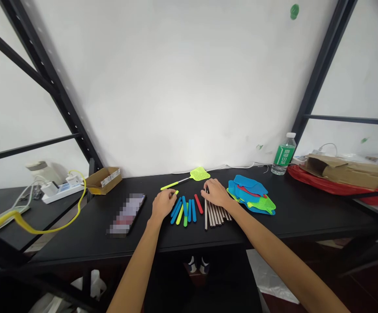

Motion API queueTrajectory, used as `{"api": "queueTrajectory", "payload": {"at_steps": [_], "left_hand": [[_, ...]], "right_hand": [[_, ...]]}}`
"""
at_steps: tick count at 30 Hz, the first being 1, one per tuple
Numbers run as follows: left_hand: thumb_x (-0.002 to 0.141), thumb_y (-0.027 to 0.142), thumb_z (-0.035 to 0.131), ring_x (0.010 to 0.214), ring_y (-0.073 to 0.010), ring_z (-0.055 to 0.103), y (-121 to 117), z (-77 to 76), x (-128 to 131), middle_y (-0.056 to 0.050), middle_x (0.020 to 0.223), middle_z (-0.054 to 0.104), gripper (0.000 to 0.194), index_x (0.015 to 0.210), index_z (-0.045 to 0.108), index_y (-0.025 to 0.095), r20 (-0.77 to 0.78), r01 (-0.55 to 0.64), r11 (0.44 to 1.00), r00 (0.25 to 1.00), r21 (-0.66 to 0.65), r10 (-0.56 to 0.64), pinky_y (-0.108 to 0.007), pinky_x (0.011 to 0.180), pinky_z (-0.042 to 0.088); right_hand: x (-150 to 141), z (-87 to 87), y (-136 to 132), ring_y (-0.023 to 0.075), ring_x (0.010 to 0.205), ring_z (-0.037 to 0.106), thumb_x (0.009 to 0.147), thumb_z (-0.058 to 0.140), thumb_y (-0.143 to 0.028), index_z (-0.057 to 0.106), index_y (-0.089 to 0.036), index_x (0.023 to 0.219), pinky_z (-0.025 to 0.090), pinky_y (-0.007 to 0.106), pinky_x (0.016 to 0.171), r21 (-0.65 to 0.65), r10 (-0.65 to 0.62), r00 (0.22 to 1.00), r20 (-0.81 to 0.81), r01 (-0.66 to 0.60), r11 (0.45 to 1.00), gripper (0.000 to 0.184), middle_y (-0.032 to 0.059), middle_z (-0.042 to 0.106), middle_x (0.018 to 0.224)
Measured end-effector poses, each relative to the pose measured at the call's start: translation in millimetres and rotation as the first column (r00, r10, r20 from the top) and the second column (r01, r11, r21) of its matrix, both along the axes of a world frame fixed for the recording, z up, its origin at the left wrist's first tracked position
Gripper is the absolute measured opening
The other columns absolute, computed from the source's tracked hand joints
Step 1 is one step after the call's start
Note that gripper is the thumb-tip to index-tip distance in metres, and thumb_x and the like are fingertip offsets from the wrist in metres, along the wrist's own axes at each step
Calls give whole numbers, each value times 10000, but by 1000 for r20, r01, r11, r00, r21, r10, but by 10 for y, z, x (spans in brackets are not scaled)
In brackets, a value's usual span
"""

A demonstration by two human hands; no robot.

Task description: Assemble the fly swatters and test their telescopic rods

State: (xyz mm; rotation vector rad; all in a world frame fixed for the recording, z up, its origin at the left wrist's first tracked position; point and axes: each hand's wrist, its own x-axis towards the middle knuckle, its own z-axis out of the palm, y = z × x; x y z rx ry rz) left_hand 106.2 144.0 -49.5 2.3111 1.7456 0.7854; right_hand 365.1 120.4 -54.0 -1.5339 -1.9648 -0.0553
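My left hand [165, 202] is closed around a yellow-green handle, whose end pokes out past the fingers. Right of it lie several loose plastic handles in blue, green and yellow-green, with a red handle [198, 204] a little apart. My right hand [216, 193] bends over a row of thin metal rods [215, 216], its fingers closed at the top of the leftmost rod. Behind both hands rests an assembled yellow-green fly swatter [200, 174]. A pile of blue, green and red swatter heads [249, 191] is beside my right wrist.
A phone [128, 215] lies to the left, near a small cardboard box [105, 180] and a white power strip [63, 191] with a yellow cable. At the right back stand a water bottle [284, 154] and a larger cardboard box [348, 170]. Black metal posts frame the table.
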Motion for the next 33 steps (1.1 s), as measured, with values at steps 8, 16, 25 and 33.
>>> {"api": "queueTrajectory", "payload": {"at_steps": [8,16,25,33], "left_hand": [[965,329,377,907,-180,624,-45,36,14,-58,1047,648,318,1178,599,245,165,96,980,978,173,-125,-262,743,454],[940,290,380,686,-137,619,-161,128,54,16,885,715,374,1235,610,278,185,118,981,972,155,-146,-243,667,446],[907,472,516,1100,-218,642,-158,111,110,-5,1175,714,359,1134,711,275,158,163,971,969,173,-190,-296,931,489],[914,459,526,1081,-207,653,-139,87,87,1,1141,727,326,1098,725,278,152,196,952,960,234,-235,-291,933,490]], "right_hand": [[194,68,41,89,388,303,788,578,-376,464,-237,834,230,224,425,-163,77,646,-759,-303,939,185,-112,347,472],[304,120,66,66,418,418,684,769,-539,635,-170,807,303,201,394,-35,35,233,-972,-287,957,411,-52,499,519],[251,100,43,121,561,611,670,765,-618,720,-134,779,479,233,527,13,83,230,-970,-288,958,498,37,641,635],[261,58,73,122,572,615,686,763,-603,732,-141,795,486,234,539,23,103,249,-963,-302,953,475,41,648,648]]}}
